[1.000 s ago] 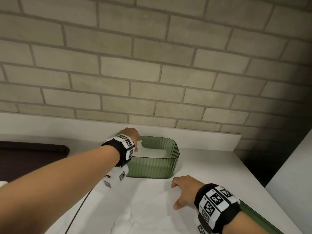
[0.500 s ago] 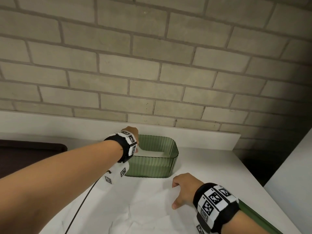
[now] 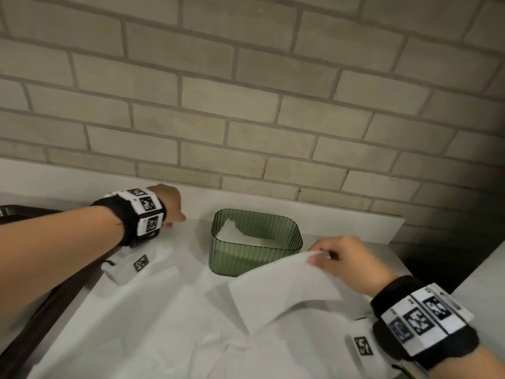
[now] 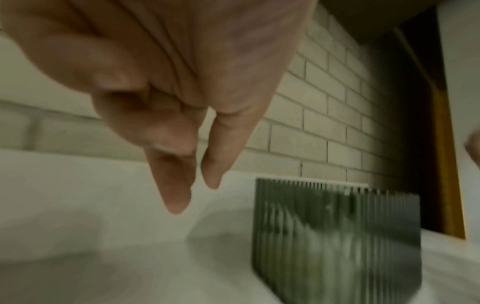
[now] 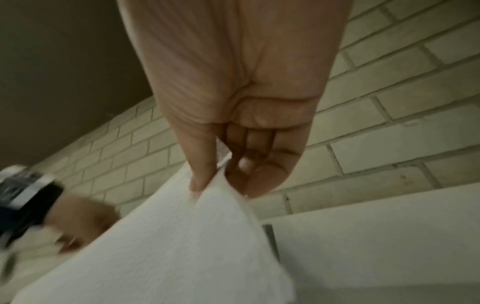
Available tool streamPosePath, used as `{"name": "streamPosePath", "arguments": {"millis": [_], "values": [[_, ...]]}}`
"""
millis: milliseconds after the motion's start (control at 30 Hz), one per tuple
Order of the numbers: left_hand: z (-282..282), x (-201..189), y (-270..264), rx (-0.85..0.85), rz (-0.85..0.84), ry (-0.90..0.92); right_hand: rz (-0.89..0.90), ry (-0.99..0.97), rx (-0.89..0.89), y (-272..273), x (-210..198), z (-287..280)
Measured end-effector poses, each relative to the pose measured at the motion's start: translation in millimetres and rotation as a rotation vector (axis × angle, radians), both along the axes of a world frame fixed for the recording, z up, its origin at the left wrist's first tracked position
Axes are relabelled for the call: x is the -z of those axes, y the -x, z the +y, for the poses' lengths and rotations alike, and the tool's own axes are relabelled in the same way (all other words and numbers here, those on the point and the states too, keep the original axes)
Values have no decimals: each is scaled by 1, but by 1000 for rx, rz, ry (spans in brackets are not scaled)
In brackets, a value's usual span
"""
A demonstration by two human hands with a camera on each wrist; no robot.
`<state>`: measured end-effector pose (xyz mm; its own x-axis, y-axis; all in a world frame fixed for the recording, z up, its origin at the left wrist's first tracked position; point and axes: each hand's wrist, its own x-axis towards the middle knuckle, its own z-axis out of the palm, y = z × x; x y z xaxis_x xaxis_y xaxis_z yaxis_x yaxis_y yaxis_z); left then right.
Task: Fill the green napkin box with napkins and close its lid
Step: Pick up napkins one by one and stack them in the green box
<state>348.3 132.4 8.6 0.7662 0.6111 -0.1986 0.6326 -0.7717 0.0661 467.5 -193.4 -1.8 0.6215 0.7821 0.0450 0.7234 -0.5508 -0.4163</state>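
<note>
The green ribbed napkin box [image 3: 257, 251] stands with no lid on it near the back wall. A crumpled white napkin [image 3: 235, 233] lies inside it. My right hand [image 3: 318, 255] pinches the corner of a white napkin [image 3: 287, 291] between thumb and fingers just right of the box, and the raised sheet overlaps the box's front right corner. In the right wrist view the pinch [image 5: 219, 186] on the napkin [image 5: 168, 246] is plain. My left hand [image 3: 173, 214] hovers left of the box. Its fingers [image 4: 179, 197] hang down loosely and hold nothing, with the box [image 4: 337, 236] to their right.
More white paper [image 3: 164, 324] lies spread and creased over the table's front. A dark brown object [image 3: 27, 310] borders the table on the left. A white ledge [image 3: 341, 212] and a brick wall [image 3: 246, 105] close the back. A white surface [image 3: 486, 272] stands beyond a dark gap at right.
My left hand has come out of the box and moved left. My right hand, earlier resting on the paper, has pinched a napkin corner and lifted it beside the box.
</note>
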Motion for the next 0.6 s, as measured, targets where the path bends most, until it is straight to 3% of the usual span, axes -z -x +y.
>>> {"name": "streamPosePath", "arguments": {"millis": [167,267,467,600], "values": [[7,36,40,0,42,189,120,-224,68,-18,-30,12],[-2,49,52,54,15,206,232,-287,176,-30,-37,27],[-28,14,29,272,-341,42,398,-383,407,-61,-27,45],[-55,-2,-11,474,-223,65,395,-370,506,-68,-18,54]]}}
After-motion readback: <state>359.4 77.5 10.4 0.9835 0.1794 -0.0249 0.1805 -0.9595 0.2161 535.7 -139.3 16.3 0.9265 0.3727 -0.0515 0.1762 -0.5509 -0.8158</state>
